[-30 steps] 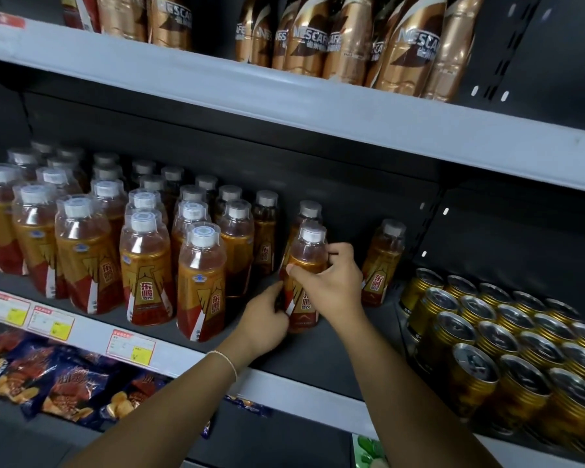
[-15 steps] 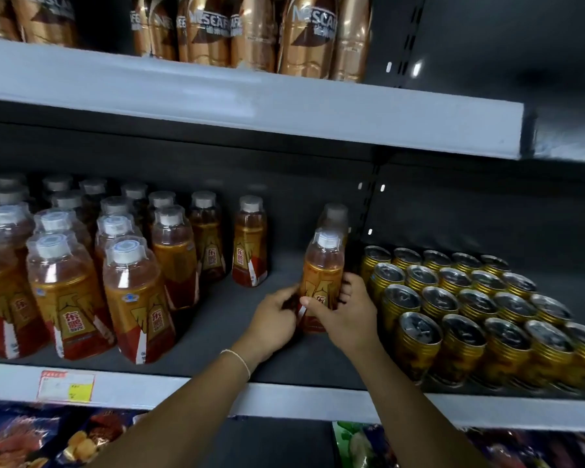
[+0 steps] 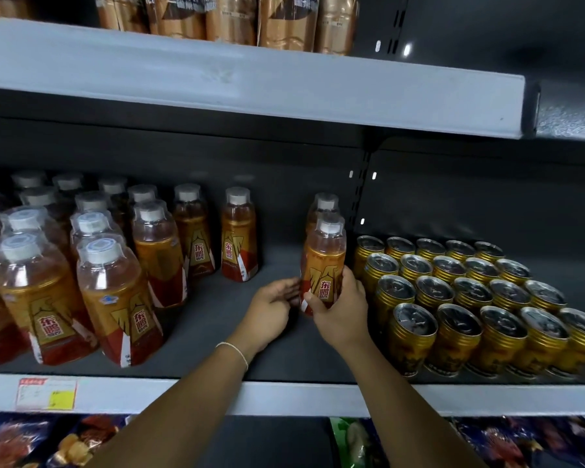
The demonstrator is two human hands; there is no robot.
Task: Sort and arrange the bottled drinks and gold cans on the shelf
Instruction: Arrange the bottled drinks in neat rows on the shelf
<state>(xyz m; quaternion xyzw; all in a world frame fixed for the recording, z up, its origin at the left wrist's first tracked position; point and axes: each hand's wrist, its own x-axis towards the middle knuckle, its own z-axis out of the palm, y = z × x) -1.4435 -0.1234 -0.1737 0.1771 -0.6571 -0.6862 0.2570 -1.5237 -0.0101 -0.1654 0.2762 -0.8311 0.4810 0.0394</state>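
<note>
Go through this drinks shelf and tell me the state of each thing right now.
Held bottle, upright, capped, label forward.
Right hand, grips the bottle's lower body.
Left hand, fingertips at its lower side.
Bottle behind, upright, capped.
Lone bottle, upright, capped, standing apart.
Left bottles, upright, capped.
Gold cans, upright, in rows.

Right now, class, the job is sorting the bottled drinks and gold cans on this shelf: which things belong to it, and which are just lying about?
In the job: held bottle in the right hand; left hand beside it; orange bottles at left; gold cans at right; middle shelf.
Just nearby: brown bottles above; snack packets below; price tag.
</note>
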